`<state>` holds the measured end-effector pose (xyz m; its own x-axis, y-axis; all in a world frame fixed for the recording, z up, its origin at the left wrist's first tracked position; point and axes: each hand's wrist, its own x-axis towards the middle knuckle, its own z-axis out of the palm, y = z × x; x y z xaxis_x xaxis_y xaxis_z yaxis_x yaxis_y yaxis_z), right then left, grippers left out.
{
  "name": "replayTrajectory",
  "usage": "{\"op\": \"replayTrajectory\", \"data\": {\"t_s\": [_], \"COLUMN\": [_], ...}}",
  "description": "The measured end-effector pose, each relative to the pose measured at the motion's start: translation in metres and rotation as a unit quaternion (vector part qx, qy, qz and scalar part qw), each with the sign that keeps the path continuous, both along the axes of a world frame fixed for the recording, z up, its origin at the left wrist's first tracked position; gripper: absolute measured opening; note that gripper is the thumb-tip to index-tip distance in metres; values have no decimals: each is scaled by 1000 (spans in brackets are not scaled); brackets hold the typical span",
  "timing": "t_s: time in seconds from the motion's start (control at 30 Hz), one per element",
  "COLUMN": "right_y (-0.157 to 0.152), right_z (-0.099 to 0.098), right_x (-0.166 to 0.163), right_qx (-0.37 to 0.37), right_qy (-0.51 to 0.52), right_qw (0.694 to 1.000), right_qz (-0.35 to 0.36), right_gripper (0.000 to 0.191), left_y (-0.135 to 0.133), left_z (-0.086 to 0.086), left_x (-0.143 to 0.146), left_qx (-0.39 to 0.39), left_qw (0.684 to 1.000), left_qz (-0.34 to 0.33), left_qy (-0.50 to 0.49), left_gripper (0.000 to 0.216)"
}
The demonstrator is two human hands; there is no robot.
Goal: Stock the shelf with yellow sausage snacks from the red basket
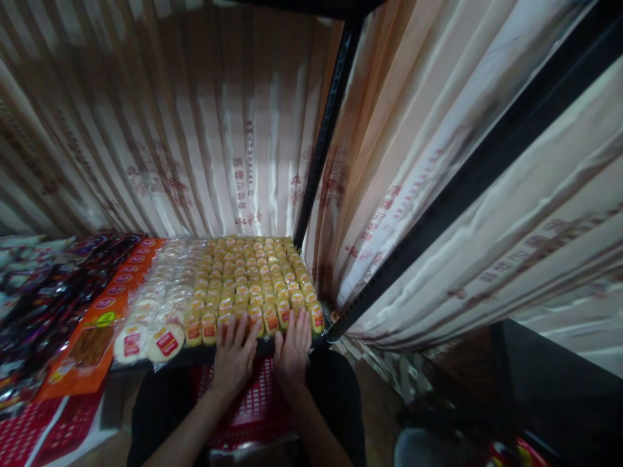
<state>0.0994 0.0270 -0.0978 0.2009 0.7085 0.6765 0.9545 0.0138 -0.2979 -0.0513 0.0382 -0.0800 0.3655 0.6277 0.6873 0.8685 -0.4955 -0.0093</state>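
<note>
Both grips are unclenched, fingers extended: bare left hand (233, 360) and bare right hand (293, 347) lie side by side, a gap between them, fingertips on the front row of small yellow oblong packs (265, 269) in clear wrap with red-and-white labels. These packs fill close rows at twelve o'clock, on a black metal shelf (195, 355). Round white cakes (166, 342) in clear wrap sit at ten o'clock from the left hand, with a flat orange packet (119, 283) beyond. A red perforated plastic basket (257, 392) shows at six o'clock, between the forearms
</note>
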Motion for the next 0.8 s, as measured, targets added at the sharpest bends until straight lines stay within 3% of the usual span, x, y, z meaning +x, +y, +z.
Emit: {"op": "replayTrajectory", "data": {"t_s": [0.13, 0.3, 0.43, 0.57, 0.8], "right_y": [1, 10, 18, 24, 21], "right_z": [7, 1, -11, -18, -13], "right_x": [24, 36, 32, 29, 31], "right_qx": [30, 7, -1, 1, -2], "right_qy": [28, 65, 114, 116, 109], "right_qw": [998, 997, 993, 993, 994], "right_qz": [-45, -43, -39, -27, -16], "right_gripper": [62, 62, 60, 60, 58], "left_y": [4, 19, 28, 27, 27], "left_z": [8, -6, -18, -16, -16], "left_x": [40, 71, 75, 71, 70], "left_qx": [21, 16, 15, 14, 16], "left_qw": [997, 992, 992, 992, 990], "left_qz": [-66, -107, -94, -92, -119], "left_qy": [33, 67, 86, 85, 73], "left_gripper": [45, 41, 42, 42, 41]}}
